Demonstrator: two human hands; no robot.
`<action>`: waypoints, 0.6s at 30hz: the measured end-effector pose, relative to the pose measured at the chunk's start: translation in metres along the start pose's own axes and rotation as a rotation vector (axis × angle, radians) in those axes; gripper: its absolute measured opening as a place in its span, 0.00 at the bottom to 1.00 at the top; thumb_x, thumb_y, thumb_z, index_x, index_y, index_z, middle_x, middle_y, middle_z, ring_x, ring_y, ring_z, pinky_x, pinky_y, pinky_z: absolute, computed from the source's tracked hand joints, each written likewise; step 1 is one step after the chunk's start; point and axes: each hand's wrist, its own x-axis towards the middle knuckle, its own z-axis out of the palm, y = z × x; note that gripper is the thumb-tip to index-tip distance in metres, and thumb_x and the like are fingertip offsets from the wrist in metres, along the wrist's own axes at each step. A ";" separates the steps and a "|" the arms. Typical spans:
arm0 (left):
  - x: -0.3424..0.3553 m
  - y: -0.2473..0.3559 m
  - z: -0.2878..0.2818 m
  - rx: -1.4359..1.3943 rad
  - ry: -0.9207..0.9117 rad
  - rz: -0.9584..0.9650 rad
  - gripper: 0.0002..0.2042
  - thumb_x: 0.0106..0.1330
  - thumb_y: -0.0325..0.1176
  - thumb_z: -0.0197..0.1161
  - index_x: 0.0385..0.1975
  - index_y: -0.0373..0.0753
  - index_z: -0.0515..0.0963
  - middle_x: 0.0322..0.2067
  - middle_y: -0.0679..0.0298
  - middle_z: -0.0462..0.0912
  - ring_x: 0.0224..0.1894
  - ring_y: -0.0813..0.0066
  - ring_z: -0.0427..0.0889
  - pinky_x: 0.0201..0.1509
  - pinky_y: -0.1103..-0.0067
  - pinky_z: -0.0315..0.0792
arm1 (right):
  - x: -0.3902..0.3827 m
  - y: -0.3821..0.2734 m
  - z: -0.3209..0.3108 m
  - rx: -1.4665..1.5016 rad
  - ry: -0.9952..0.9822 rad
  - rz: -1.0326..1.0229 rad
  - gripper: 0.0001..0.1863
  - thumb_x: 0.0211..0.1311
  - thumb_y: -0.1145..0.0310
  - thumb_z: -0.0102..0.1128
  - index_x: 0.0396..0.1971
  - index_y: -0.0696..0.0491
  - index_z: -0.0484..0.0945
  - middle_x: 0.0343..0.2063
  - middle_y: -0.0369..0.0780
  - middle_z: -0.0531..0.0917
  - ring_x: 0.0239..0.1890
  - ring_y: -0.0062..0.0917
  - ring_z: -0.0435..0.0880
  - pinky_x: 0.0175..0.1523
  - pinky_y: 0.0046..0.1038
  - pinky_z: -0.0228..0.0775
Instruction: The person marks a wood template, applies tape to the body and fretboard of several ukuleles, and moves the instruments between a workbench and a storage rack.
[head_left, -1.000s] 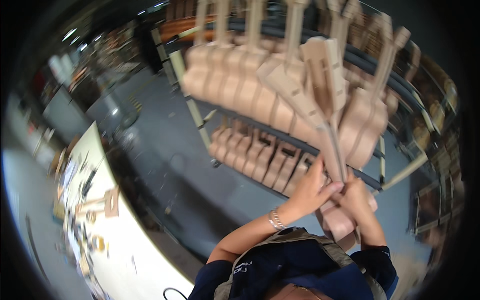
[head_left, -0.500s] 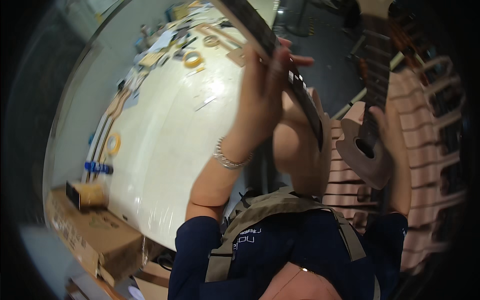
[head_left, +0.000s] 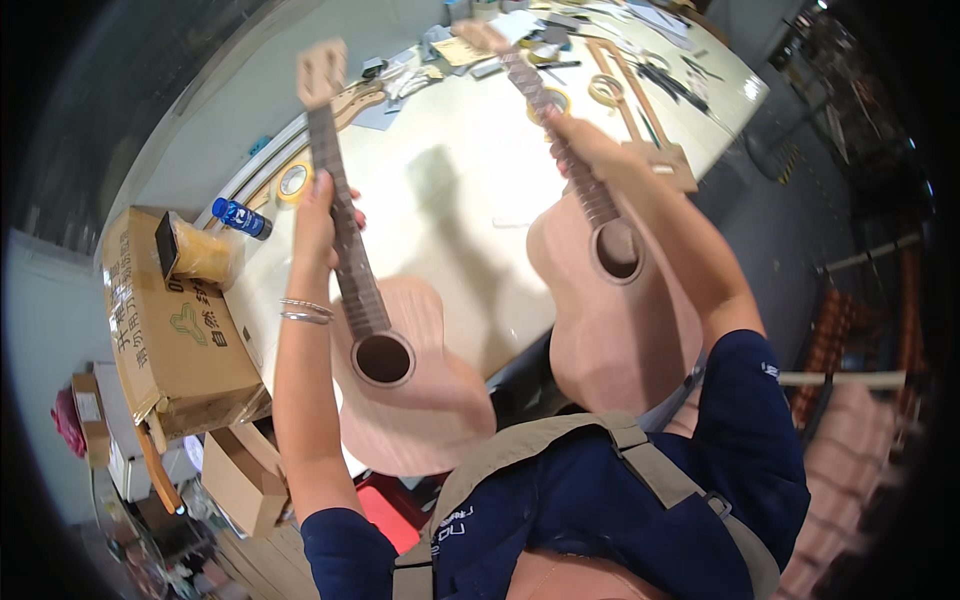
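I hold two bare-wood ukuleles, each with a dark fretboard and a round sound hole. My left hand (head_left: 318, 220) is closed round the neck of the left ukulele (head_left: 425, 415), whose headstock points away from me. My right hand (head_left: 585, 150) grips the neck of the right ukulele (head_left: 605, 340); its headstock leans to the far left. Both tops face up, with the bodies close to me at the table's near edge. My right forearm covers part of the right body's edge. No strings show on either instrument.
Under the necks is a white table (head_left: 470, 265). At its left lie a yellow tape roll (head_left: 294, 181), a blue-capped bottle (head_left: 241, 218) and a cardboard box (head_left: 170, 310). Tools and papers lie toward the back. Rows of pinkish wooden bodies (head_left: 850, 470) stand at the lower right.
My view has turned left toward the table. Both ukuleles have come from the right, over the rows, to the table side. They now stand apart, tops up, one in each hand.
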 end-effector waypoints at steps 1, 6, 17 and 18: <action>0.013 -0.027 -0.010 -0.008 0.042 -0.099 0.15 0.72 0.44 0.44 0.36 0.37 0.66 0.26 0.62 0.76 0.16 0.75 0.75 0.19 0.78 0.72 | 0.031 0.017 0.009 -0.003 -0.049 -0.014 0.23 0.67 0.49 0.46 0.26 0.56 0.70 0.15 0.38 0.73 0.11 0.21 0.72 0.14 0.25 0.67; 0.055 -0.112 -0.039 0.165 0.202 -0.364 0.15 0.71 0.44 0.44 0.42 0.37 0.66 0.25 0.61 0.75 0.16 0.73 0.75 0.19 0.76 0.73 | 0.114 0.036 0.035 -0.071 -0.226 0.186 0.23 0.67 0.50 0.45 0.30 0.58 0.72 0.20 0.40 0.75 0.15 0.24 0.75 0.19 0.26 0.71; 0.031 -0.191 0.160 1.293 -0.268 0.150 0.22 0.46 0.31 0.64 0.45 0.37 0.72 0.44 0.54 0.73 0.49 0.58 0.69 0.56 0.63 0.59 | 0.187 0.058 0.032 -0.077 -0.336 0.235 0.26 0.67 0.50 0.45 0.30 0.64 0.72 0.18 0.44 0.75 0.11 0.29 0.75 0.17 0.35 0.68; 0.022 -0.218 0.149 1.245 -0.080 0.526 0.14 0.44 0.29 0.63 0.32 0.36 0.74 0.35 0.55 0.75 0.42 0.56 0.71 0.48 0.65 0.62 | 0.194 0.070 0.031 -0.061 -0.338 0.196 0.27 0.66 0.50 0.47 0.30 0.65 0.74 0.19 0.45 0.76 0.12 0.30 0.76 0.17 0.34 0.68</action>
